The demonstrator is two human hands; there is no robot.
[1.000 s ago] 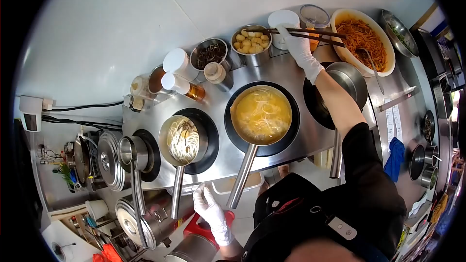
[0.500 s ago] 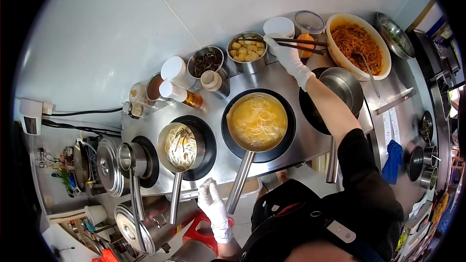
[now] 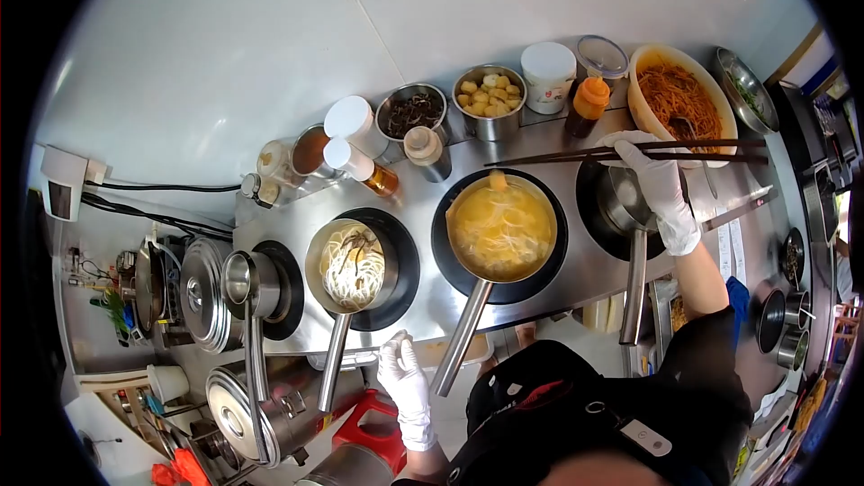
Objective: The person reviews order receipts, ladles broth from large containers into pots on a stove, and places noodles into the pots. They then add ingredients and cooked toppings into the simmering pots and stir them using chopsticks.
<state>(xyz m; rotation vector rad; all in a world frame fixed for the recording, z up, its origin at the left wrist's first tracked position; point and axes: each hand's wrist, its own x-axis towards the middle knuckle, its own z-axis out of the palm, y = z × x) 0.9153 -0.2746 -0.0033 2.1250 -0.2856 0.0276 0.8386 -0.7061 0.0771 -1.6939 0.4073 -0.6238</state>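
Note:
My right hand [image 3: 650, 184], white-gloved, is closed on a pair of long dark chopsticks [image 3: 558, 158] above a small steel saucepan [image 3: 634, 256]. The chopstick tips reach left to the back rim of the middle pot [image 3: 480, 292], which holds noodles in yellow broth [image 3: 504, 229]. A pale yellow chunk [image 3: 498, 180] sits at that pot's back edge, just below the tips. My left hand [image 3: 402, 378], also gloved, hangs in front of the counter with its fingers pinched together and nothing visible in them. Near it is the pot of white noodles [image 3: 353, 270] with dark strips on top.
Along the wall stand a steel tub of yellow chunks [image 3: 490, 94], a tub of dark strips [image 3: 412, 115], an orange-capped bottle [image 3: 589, 106] and white-lidded jars [image 3: 547, 76]. A large bowl of orange shreds [image 3: 675, 94] is at the right. Pot handles jut over the counter's front edge.
My right hand with the chopsticks has moved from beside the tub of yellow chunks rightward and toward me. A yellow chunk now shows in the middle pot. My left hand stays low.

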